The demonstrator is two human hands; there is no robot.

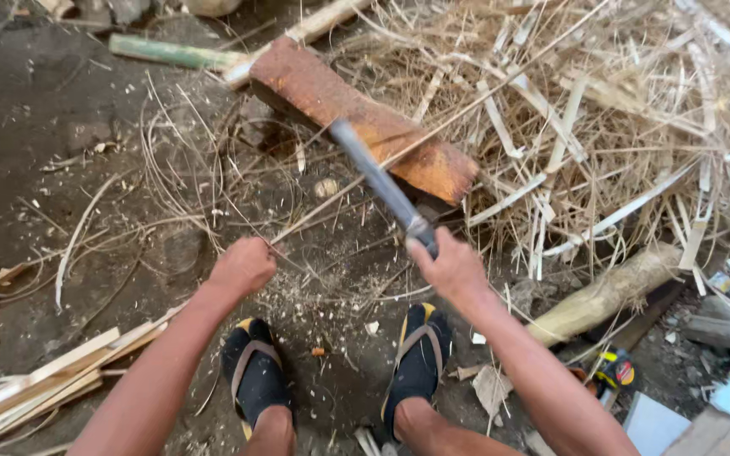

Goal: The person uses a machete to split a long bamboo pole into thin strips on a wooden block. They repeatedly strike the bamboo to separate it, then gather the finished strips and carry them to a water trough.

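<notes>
Splitting a thin pale bamboo strip [356,181] looks to be the step in hand: the left hand [242,266] is closed on its near end, holding it stretched toward the reddish-brown wooden chopping block [365,118] on the dirt floor [44,127]. The right hand [454,266], well apart from the left, is clamped on the handle of a long grey-bladed knife [378,181] slanting toward the block. A clean cut likely needs the blade lined up along the strip. Heaped dry straw-coloured shavings [601,110] lie beyond.
</notes>
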